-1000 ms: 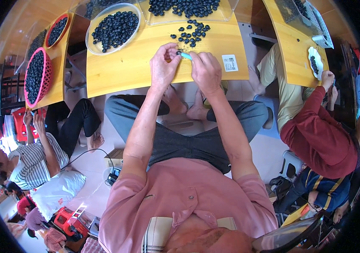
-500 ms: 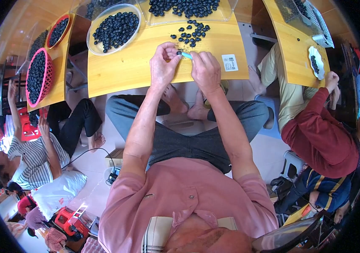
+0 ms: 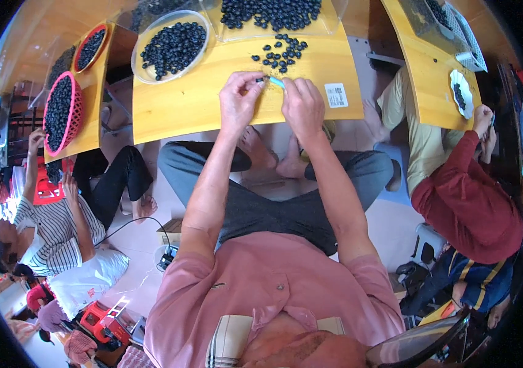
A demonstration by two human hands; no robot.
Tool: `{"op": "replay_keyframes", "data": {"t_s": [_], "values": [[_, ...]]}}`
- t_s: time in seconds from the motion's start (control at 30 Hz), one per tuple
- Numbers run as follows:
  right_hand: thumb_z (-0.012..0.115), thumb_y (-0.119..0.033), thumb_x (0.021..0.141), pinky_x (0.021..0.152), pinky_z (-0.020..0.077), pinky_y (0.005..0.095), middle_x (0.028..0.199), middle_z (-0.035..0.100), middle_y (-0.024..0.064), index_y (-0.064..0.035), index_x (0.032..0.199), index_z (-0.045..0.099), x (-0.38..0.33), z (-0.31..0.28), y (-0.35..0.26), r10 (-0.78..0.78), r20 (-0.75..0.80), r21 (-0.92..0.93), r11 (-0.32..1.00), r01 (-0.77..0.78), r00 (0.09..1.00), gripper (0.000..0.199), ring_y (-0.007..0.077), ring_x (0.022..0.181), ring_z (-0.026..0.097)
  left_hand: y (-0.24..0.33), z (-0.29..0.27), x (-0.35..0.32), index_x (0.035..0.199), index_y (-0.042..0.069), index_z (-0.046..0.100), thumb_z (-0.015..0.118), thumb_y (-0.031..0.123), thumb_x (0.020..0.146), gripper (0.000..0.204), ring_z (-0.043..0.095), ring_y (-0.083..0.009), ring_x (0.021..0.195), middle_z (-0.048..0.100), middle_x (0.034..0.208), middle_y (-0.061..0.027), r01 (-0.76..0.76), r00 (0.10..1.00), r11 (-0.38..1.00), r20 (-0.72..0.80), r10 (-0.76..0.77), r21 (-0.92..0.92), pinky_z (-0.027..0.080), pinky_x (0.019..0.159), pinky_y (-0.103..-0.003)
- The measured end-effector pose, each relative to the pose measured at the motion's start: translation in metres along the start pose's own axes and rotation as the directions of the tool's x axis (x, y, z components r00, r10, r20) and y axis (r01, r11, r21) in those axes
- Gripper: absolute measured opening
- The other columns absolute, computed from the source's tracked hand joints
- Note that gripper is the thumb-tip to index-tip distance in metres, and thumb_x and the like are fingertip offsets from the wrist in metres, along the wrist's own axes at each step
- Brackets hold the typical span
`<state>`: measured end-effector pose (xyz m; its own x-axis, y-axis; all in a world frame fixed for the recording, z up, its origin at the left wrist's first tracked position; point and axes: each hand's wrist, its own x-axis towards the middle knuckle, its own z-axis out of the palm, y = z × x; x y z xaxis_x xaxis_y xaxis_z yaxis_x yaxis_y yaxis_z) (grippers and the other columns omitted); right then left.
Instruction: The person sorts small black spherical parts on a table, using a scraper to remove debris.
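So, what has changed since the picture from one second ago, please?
The co-worker at left has raised one hand beside the pink basket. The whole view has shifted slightly, likely from head motion. Unchanged: the left hand holds a small dark piece, the right hand a light-blue tool.

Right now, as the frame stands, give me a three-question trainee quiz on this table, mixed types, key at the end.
1. Multiple choice: the slim teal tool is held by
A) the left hand
B) the right hand
C) neither
2. True or false: on the yellow table, the white label lies to the right of the round clear tub.
3. Open: what is pinched in the other hand's fingertips, by the end of the tool?

Key
1. B.
2. True.
3. A small dark piece, seemingly like those in the loose cluster beyond the hands; partly hidden by the fingers.
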<state>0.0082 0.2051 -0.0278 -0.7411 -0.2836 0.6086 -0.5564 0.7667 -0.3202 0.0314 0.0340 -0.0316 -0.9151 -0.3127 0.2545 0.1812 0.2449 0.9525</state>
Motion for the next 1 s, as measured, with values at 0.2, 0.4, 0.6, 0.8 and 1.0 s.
{"op": "replay_keyframes", "data": {"t_s": [0.2, 0.4, 0.6, 0.8, 1.0], "values": [[0.068, -0.004, 0.084, 0.078, 0.0547, 0.0425, 0.087, 0.062, 0.0097, -0.0044, 0.104, 0.075, -0.009, -0.002, 0.005, 0.027, -0.038, 0.014, 1.000, -0.026, 0.999, 0.021, 0.0298, 0.087, 0.064, 0.009, -0.017, 0.012, 0.101, 0.003, 0.078, 0.078, -0.004, 0.087, 0.016, 0.068, -0.0171, 0.085, 0.072, 0.099, -0.0100, -0.210, 0.969, 0.966, -0.101, 0.226, 0.149, 0.056, 0.077, -0.030], [0.069, -0.005, 0.085, 0.077, 0.0548, 0.0426, 0.087, 0.061, 0.0093, -0.0041, 0.104, 0.075, -0.006, -0.003, 0.003, 0.010, -0.042, 0.023, 1.000, -0.009, 0.999, 0.020, 0.0297, 0.087, 0.064, 0.026, -0.093, 0.088, 0.104, 0.006, 0.077, 0.074, -0.008, 0.081, 0.028, 0.066, -0.0355, 0.115, 0.071, 0.115, -0.0142, -0.327, 0.825, 0.594, -0.085, 0.559, 0.735, 0.052, 0.102, -0.046], [0.069, -0.006, 0.085, 0.076, 0.0543, 0.0427, 0.085, 0.060, 0.0090, -0.0049, 0.103, 0.074, -0.005, 0.002, 0.006, 0.013, -0.067, 0.021, 1.000, -0.011, 0.998, 0.019, 0.0294, 0.084, 0.064, 0.018, -0.048, 0.095, 0.117, 0.007, 0.076, 0.075, -0.003, 0.088, 0.031, 0.069, -0.0336, 0.110, 0.071, 0.120, -0.0139, -0.425, 0.895, 0.769, 0.349, 0.278, 0.477, 0.063, 0.084, -0.039], [0.069, -0.005, 0.084, 0.076, 0.0542, 0.0425, 0.085, 0.059, 0.0088, -0.0048, 0.102, 0.074, -0.005, 0.000, 0.004, 0.017, -0.070, 0.027, 1.000, -0.016, 0.997, 0.019, 0.0295, 0.084, 0.064, -0.006, -0.014, 0.088, 0.119, 0.005, 0.075, 0.074, 0.007, 0.091, 0.028, 0.068, -0.0357, 0.111, 0.071, 0.119, -0.0171, -0.487, 0.846, 0.671, 0.494, 0.204, 0.558, 0.056, 0.097, -0.044], [0.073, -0.006, 0.088, 0.077, 0.0531, 0.0454, 0.089, 0.061, 0.0115, -0.0044, 0.110, 0.073, -0.009, -0.001, 0.005, 0.047, -0.022, 0.053, 0.998, -0.046, 0.999, 0.021, 0.0328, 0.087, 0.064, -0.002, -0.010, 0.085, 0.111, 0.004, 0.078, 0.080, 0.006, 0.087, 0.024, 0.073, -0.0291, 0.086, 0.074, 0.098, -0.0136, -0.298, 0.928, 0.778, 0.360, 0.100, 0.553, 0.059, 0.084, -0.039]]}}
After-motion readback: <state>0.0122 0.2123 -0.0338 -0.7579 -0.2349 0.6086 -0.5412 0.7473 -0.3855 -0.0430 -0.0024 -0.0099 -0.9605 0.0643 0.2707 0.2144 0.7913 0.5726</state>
